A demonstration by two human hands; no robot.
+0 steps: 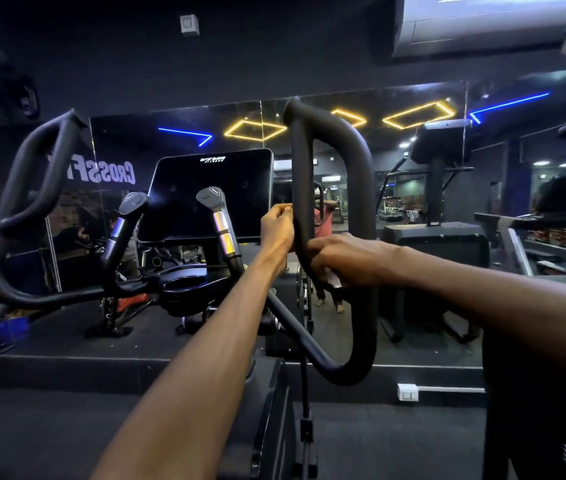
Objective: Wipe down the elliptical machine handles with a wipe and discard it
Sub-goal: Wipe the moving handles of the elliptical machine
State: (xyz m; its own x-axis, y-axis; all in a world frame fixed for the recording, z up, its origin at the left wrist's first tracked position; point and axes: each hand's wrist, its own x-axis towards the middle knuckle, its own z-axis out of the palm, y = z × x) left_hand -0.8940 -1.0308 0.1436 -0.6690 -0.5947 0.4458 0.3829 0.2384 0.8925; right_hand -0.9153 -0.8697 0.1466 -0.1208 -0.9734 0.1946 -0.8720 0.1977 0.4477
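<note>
Both my hands are on the right loop handle (333,237). My right hand (347,259) grips it with one wipe (334,279); my left hand (276,232) pinches its inner bar. Two loop handles total, left loop handle (28,209) untouched.

Dark gym: mirror wall (361,109) reflecting yellow and blue light strips (255,129)

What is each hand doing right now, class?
Left hand: grips the right loop handle.
Right hand: wraps the same handle, pressing a wipe.

wipe (335,281) mostly hidden under right hand (347,259)
</note>
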